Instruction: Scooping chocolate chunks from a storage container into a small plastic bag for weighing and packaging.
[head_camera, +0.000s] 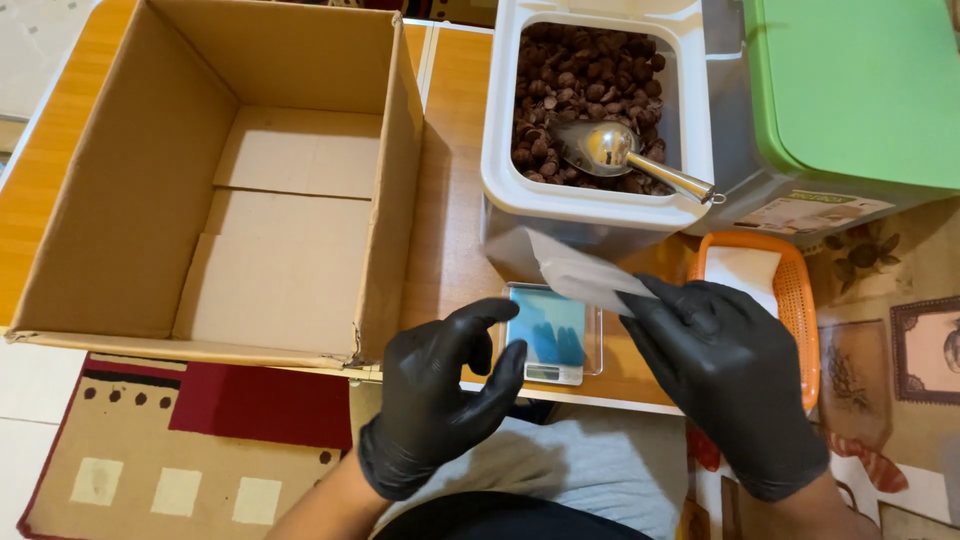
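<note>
Both my hands wear black gloves. My right hand (725, 375) pinches a small translucent plastic bag (580, 270), held above a small digital scale (545, 335) with a blue-tinted platform. My left hand (440, 395) hovers beside the scale's left edge, fingers apart and empty. Behind the scale stands a white bin (600, 205) full of brown round pieces (585, 70), with a metal scoop (615, 150) lying in it, handle pointing right.
A large open cardboard box (130, 180) sits on the left of the wooden table (450, 200). An orange basket (795, 300) with white bags is at the right, under a green lid (860, 90). A patterned rug (200, 440) lies below.
</note>
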